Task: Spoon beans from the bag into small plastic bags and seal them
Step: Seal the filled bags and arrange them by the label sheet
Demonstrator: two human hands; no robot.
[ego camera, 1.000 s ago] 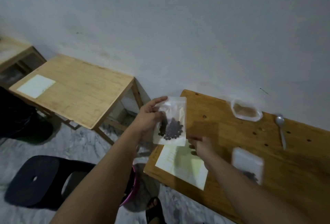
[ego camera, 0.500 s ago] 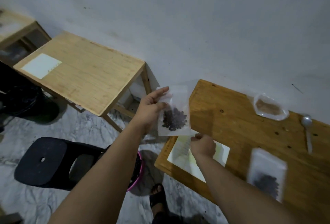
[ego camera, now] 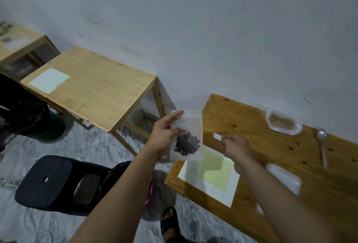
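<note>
My left hand (ego camera: 164,132) holds a small clear plastic bag (ego camera: 187,136) upright by its upper left edge; dark beans fill its lower half. My right hand (ego camera: 235,147) is just right of it, above the sheet (ego camera: 211,177), pinching a small white sticker (ego camera: 217,136) between fingertips. On the wooden table (ego camera: 251,126) lie the open bean bag (ego camera: 283,121) near the wall, a metal spoon (ego camera: 322,146) to its right, and another small plastic bag (ego camera: 284,178) partly hidden behind my right forearm.
A second wooden table (ego camera: 93,87) with a white sheet (ego camera: 49,80) stands to the left, with a gap between the tables. A black stool (ego camera: 56,182) sits on the marble floor below my left arm. A sandalled foot (ego camera: 170,221) shows beneath.
My right hand has lifted off the sheet and now pinches a small white sticker beside the bag. The left hand keeps holding the bean-filled bag; the view shifted slightly.
</note>
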